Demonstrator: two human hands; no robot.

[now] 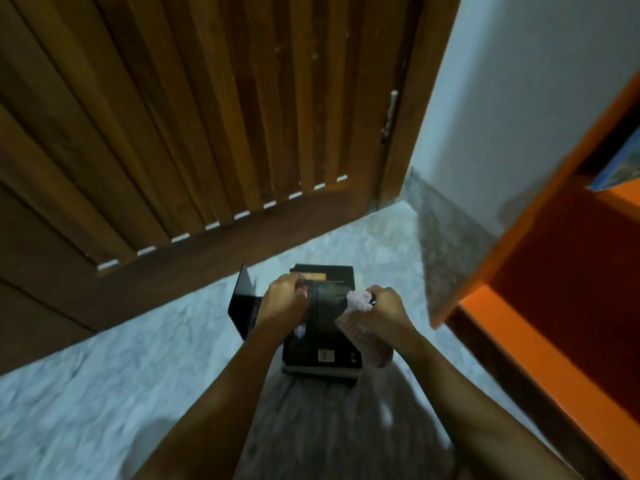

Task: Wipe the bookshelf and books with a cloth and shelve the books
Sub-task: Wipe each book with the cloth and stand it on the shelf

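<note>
Both forearms extend forward and down over the marble floor (104,358). The left hand (282,301) has its fingers curled over the upper left edge of a black book (323,327), grasping it. The right hand (386,306) is clenched around a pale patterned cloth (362,332), which bunches at the fingers and hangs along the book's right edge. The black book lies flat, barcode side up, on a second book (322,373) on the floor. A dark cover (242,301) stands on edge just left of the stack. To the right stands the orange bookshelf (491,299), with a blue book (620,164) on an upper shelf. Beyond are a slatted wooden door (173,116) and a white wall (519,81).
</note>
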